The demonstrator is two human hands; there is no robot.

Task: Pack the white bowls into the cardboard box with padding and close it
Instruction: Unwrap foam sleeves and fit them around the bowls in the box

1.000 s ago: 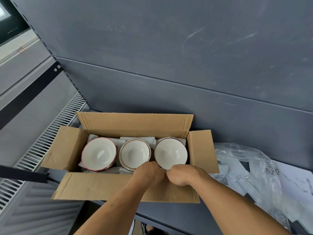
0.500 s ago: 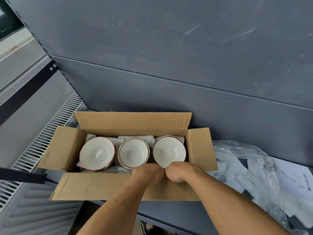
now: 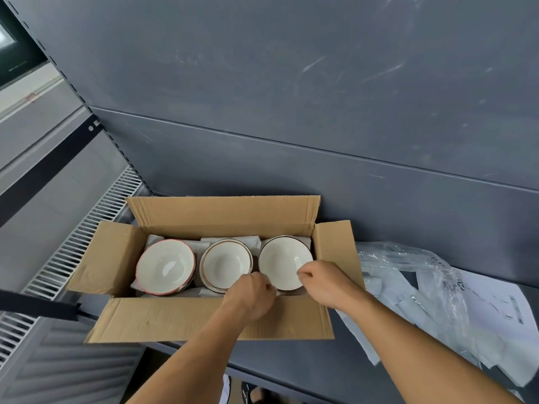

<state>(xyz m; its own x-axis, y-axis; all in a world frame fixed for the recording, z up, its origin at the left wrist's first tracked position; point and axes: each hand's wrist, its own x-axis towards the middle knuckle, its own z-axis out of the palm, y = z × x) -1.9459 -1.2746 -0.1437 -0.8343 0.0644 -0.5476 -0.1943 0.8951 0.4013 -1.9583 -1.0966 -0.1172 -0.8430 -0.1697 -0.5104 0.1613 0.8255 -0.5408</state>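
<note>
The open cardboard box (image 3: 210, 319) sits on a grey shelf (image 3: 291, 363). Inside it, from its left end, are a pink-rimmed bowl (image 3: 165, 266), a brown-rimmed bowl (image 3: 226, 263) and a dark-rimmed bowl (image 3: 281, 262), upright on white padding (image 3: 256, 243). The left hand (image 3: 250, 295), fingers curled, pinches the dark-rimmed bowl's near left rim. The right hand (image 3: 326, 284), also curled, grips its right rim. Crumpled plastic wrap (image 3: 408, 275) lies right of the box.

An open cardboard box (image 3: 204, 319) on a grey shelf (image 3: 306, 363) holds a row of white bowls: pink-rimmed bowl (image 3: 164, 265), brown-rimmed bowl (image 3: 224, 263) and right bowl (image 3: 281, 262). White padding (image 3: 255, 243) is tucked around them. The left hand (image 3: 250, 293) and right hand (image 3: 323, 284), fingers curled, meet the right bowl's near rim; any grip is unclear.
</note>
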